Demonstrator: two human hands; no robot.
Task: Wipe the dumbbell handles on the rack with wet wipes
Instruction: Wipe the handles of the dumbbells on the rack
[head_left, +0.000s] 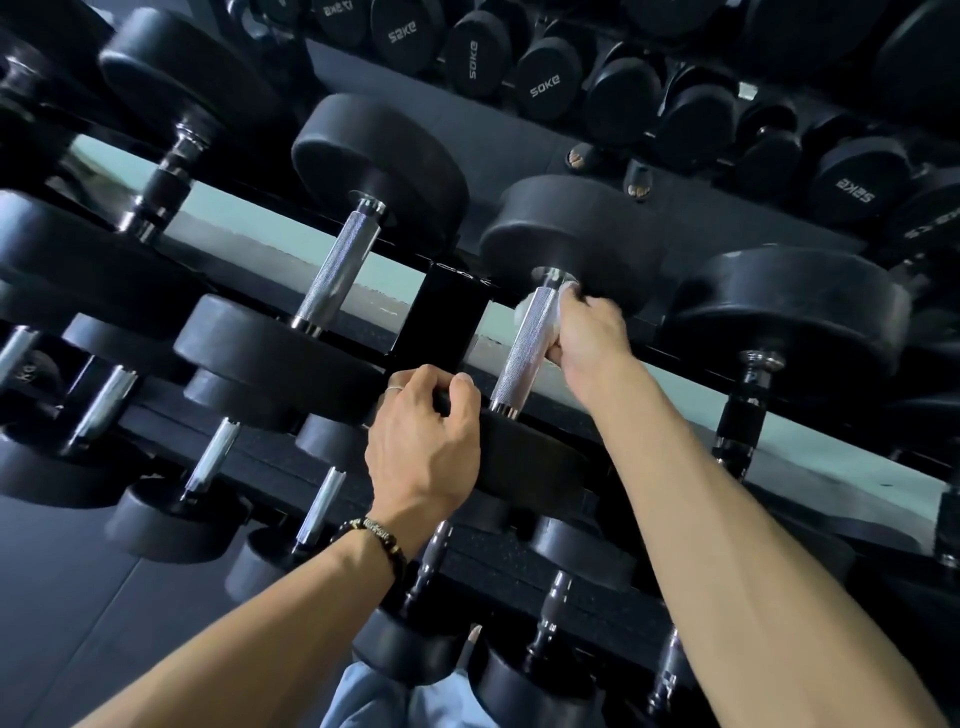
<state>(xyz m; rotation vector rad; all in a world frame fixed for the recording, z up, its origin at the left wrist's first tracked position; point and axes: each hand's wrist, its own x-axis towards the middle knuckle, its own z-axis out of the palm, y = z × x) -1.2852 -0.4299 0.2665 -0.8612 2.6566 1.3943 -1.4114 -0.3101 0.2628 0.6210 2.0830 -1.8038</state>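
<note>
Overhead, from the head camera, a person leans over a black dumbbell rack (447, 317), both bare forearms reaching in from the bottom of the frame. The right hand (587, 332) curls around the far end of a knurled chrome dumbbell handle (522, 353), close to the dumbbell's far head (571, 234), with a white wet wipe (540, 304) clamped between fingers and metal; parts of the wipe show on both sides of the bar and beside the knuckles. The left hand (423, 447) grips the top edge of the same dumbbell's near head (530, 457), fingers hooked over the rubber, a ring on one finger and a dark beaded bracelet (376, 540) at the wrist. The dumbbell lies in the rack's upper row, just right of a glossy black upright bracket.

To the left in that row sits another dumbbell with a bare chrome handle (337, 265), and farther left one with a darker, blurred handle (161, 182). To the right, a dumbbell with a black-wrapped handle (748, 405) rests beside the person's right forearm. A lower row holds smaller dumbbells with slim chrome handles (213, 457), running under both arms. Beyond the rack, a pale green strip shows between the rails. Across the top of the frame, more black dumbbells (540, 83) marked "SOKE" stand in a row. Pale blue fabric (374, 696) shows at the bottom edge between the arms.
</note>
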